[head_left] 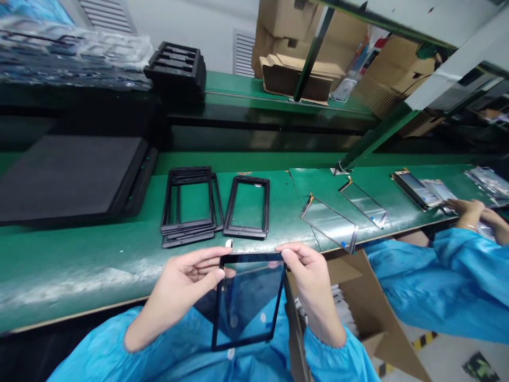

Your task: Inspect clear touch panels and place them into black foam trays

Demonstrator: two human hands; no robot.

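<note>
Between my hands, just off the bench's front edge, is a clear glass panel with a black border (pixel 250 302), tilted toward me. The fingers and thumb of my left hand (pixel 189 281) pinch its upper left corner. At the upper right corner, my right hand (pixel 308 273) grips it with the thumb in front. A small white tab (pixel 228 243) sticks up by the left fingertips. Beyond the panel lie a stack of black frames (pixel 191 233) and a smaller pile of black frames (pixel 246 231). To their right, two thin clear panels (pixel 332 225) with orange tabs rest on the green bench (pixel 99 270).
Large black trays (pixel 67 175) are piled at left. A green post (pixel 374 138) rises from the bench. Beside me, a co-worker's hands (pixel 469 212) are near stacked panels (pixel 417 188). An open cardboard box (pixel 382 323) stands below the edge. A shelf holds cardboard dividers (pixel 294 79).
</note>
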